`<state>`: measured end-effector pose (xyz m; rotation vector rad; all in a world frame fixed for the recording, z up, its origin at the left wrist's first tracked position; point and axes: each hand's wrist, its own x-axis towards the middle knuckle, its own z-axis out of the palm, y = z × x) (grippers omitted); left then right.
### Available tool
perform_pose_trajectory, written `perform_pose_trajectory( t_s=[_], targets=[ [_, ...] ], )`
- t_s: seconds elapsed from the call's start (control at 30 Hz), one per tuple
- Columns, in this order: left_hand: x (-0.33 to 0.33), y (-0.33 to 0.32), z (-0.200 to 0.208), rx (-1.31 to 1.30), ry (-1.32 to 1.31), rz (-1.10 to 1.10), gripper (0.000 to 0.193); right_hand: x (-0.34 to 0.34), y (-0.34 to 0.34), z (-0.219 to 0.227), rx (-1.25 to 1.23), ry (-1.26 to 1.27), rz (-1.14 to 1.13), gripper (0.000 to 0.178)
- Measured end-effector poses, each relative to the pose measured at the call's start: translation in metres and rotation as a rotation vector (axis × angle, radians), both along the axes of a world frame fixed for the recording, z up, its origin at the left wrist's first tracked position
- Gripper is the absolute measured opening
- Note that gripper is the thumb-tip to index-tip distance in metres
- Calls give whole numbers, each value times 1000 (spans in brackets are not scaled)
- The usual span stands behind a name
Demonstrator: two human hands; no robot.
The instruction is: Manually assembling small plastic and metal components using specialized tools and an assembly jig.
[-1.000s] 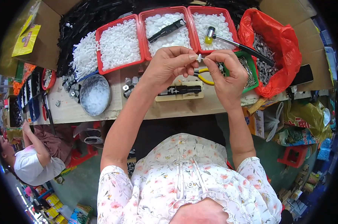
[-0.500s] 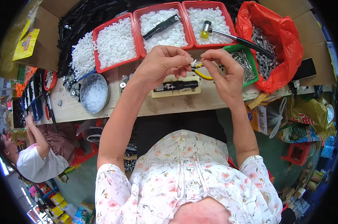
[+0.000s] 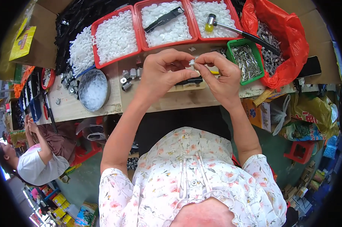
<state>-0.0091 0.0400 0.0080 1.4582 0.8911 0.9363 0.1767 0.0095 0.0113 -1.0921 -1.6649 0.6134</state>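
My left hand (image 3: 161,73) and my right hand (image 3: 222,77) meet over the workbench, fingertips pinched round a small white plastic part (image 3: 192,62). A thin pin seems to stick out below it, too small to make out well. Under my hands sits a cream block (image 3: 191,87) with a black elongated piece (image 3: 190,81) on it, both partly covered by my fingers. The yellow handle of a tool (image 3: 215,72) shows behind my right hand. Right of that hand stands a green tray (image 3: 231,47) of metal pins.
Red trays (image 3: 140,49) of white plastic parts line the back; a black piece and a hammer (image 3: 231,31) lie across them. A round metal bowl (image 3: 108,90), metal fittings (image 3: 126,80) and a red bag (image 3: 297,38) flank the work area. Another person (image 3: 40,159) sits at left.
My hands have come closer together, and the right fingertips now meet the white part that the left hand held. My hands now cover more of the cream block.
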Motion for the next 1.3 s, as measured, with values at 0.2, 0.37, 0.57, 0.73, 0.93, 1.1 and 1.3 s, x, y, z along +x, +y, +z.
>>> perform_pose_trajectory(
  t_s=[0.2,0.37,0.57,0.73,0.93,1.1,1.3],
  targets=[
    [-14,-2,-3,246,169,0,25,-9,-4,-5,8,-69,24,10],
    [-20,-7,-9,317,248,7,27,-14,-7,-15,-34,-88,52,12],
    [-23,-20,-16,433,341,82,30,-14,-12,-24,-104,-98,95,12],
    [-30,-37,-27,658,536,157,34,-9,-5,-41,-50,-232,113,12],
    [-28,-58,-46,838,620,157,34,-12,-3,-46,-15,-241,131,12],
    [-29,-62,-54,916,704,143,40,-15,-4,-45,-12,-272,137,12],
    [-31,-60,-63,1014,781,140,44,-14,0,-34,-40,-400,170,11]
  ],
)
